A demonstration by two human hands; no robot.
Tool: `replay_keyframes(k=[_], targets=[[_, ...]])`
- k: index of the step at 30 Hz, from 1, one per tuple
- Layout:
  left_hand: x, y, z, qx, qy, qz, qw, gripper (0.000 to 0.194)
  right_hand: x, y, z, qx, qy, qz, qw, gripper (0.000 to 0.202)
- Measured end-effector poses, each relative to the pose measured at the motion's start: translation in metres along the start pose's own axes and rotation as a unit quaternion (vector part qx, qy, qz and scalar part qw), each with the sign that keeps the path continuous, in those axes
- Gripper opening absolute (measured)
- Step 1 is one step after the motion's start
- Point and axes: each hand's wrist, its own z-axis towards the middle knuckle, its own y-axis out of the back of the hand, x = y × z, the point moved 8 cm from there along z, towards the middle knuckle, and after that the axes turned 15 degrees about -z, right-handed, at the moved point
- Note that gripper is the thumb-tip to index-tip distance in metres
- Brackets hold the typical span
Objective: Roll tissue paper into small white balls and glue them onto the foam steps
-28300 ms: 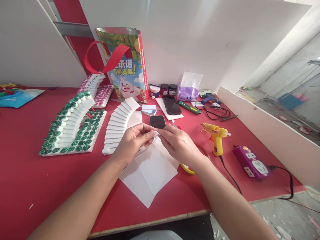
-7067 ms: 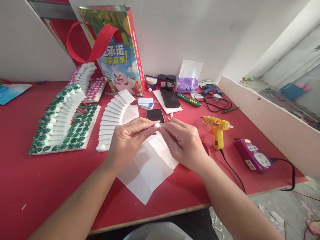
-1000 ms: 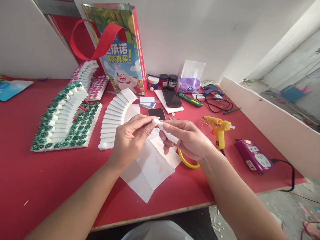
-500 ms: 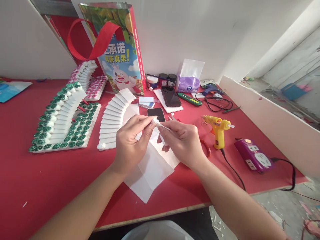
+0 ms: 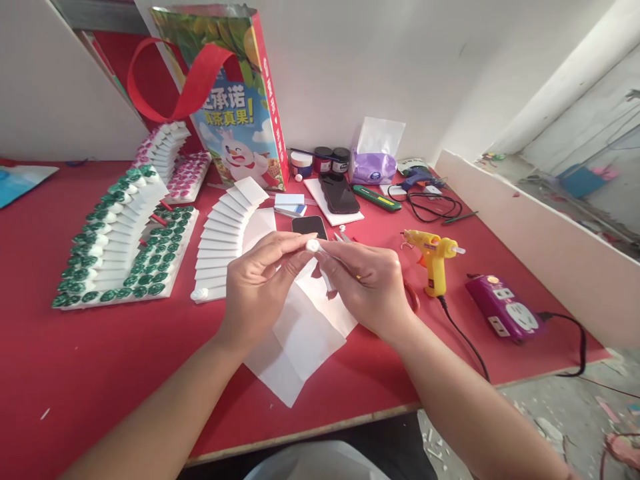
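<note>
Between my two hands is a small white paper rosette (image 5: pixel 313 246), coiled from a strip of thin paper. My left hand (image 5: pixel 260 287) pinches its left side with thumb and forefinger. My right hand (image 5: pixel 373 283) is closed on the other side, around the strip's folded tail (image 5: pixel 327 280). Below the hands lie thin white paper sheets (image 5: pixel 310 343). Left of them stands a curved white model staircase (image 5: pixel 220 243), with one finished white rosette (image 5: pixel 199 294) at its lower corner.
A yellow glue gun (image 5: pixel 436 257) and a purple power socket (image 5: pixel 505 310) with cords stand at the right. Green-rosetted stair models (image 5: pixel 145 267) are at the left. Phones (image 5: pixel 340 193), jars (image 5: pixel 323 160), a tissue pack (image 5: pixel 373 167) and a tall gift bag (image 5: pixel 240 100) line the back.
The rosette has turned so its coiled face shows more toward me. My left hand's fingers have straightened slightly over it. The whole view has shifted a little.
</note>
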Motion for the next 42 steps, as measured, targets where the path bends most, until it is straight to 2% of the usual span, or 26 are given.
replay_keyframes(k=[3,8,10,16,18,20,22,25,27,30,32,33,35,37,39,42], targets=[[0.002,-0.002,0.001,0.009,0.025,-0.002,1.0,0.02,-0.001,0.0,0.0,0.001,-0.006,-0.021,1.0,0.019],[0.0,-0.002,0.001,0.016,0.026,0.008,0.999,0.02,-0.015,-0.006,0.0,0.049,-0.124,0.112,0.985,0.021],[0.0,-0.001,0.0,0.017,0.02,0.02,0.999,0.02,-0.016,-0.008,0.0,0.053,-0.147,0.136,0.978,0.023],[-0.011,-0.005,-0.007,-0.001,-0.114,0.105,0.988,0.028,-0.009,-0.006,-0.001,0.025,-0.099,0.078,0.992,0.017],[-0.012,-0.007,-0.009,-0.003,-0.137,0.102,0.985,0.03,-0.009,-0.005,-0.001,0.028,-0.096,0.074,0.992,0.018],[-0.009,-0.008,-0.008,0.006,-0.113,0.069,0.991,0.029,-0.011,-0.003,0.0,0.036,-0.096,0.084,0.991,0.018],[0.002,-0.005,-0.003,0.012,-0.036,0.008,0.999,0.023,-0.012,-0.002,0.001,0.048,-0.091,0.095,0.99,0.018],[0.018,-0.003,0.0,0.024,0.08,-0.068,0.994,0.019,-0.012,-0.004,0.002,0.069,-0.078,0.104,0.989,0.019],[0.019,-0.004,0.001,0.041,0.088,-0.071,0.993,0.021,-0.012,-0.005,0.002,0.071,-0.075,0.1,0.99,0.021],[0.01,-0.002,0.003,0.042,0.041,-0.022,0.998,0.021,-0.017,-0.007,0.004,0.073,-0.113,0.127,0.983,0.026],[0.007,0.002,0.004,0.029,0.028,0.002,0.999,0.019,-0.025,-0.017,0.004,0.119,-0.181,0.215,0.952,0.037],[0.006,0.003,0.004,0.026,0.031,0.004,0.999,0.018,-0.029,-0.024,0.003,0.156,-0.223,0.274,0.922,0.044],[0.006,0.004,0.005,0.03,0.044,-0.007,0.999,0.017,-0.032,-0.039,-0.003,0.234,-0.302,0.381,0.842,0.056],[0.007,0.005,0.006,0.037,0.051,-0.014,0.998,0.017,-0.032,-0.047,-0.007,0.279,-0.35,0.446,0.776,0.054],[0.006,0.007,0.007,0.039,0.047,-0.006,0.998,0.017,-0.03,-0.05,-0.008,0.297,-0.365,0.473,0.745,0.044],[0.003,0.006,0.007,0.061,0.028,0.005,0.998,0.018,-0.027,-0.052,-0.009,0.311,-0.361,0.484,0.734,0.038]])
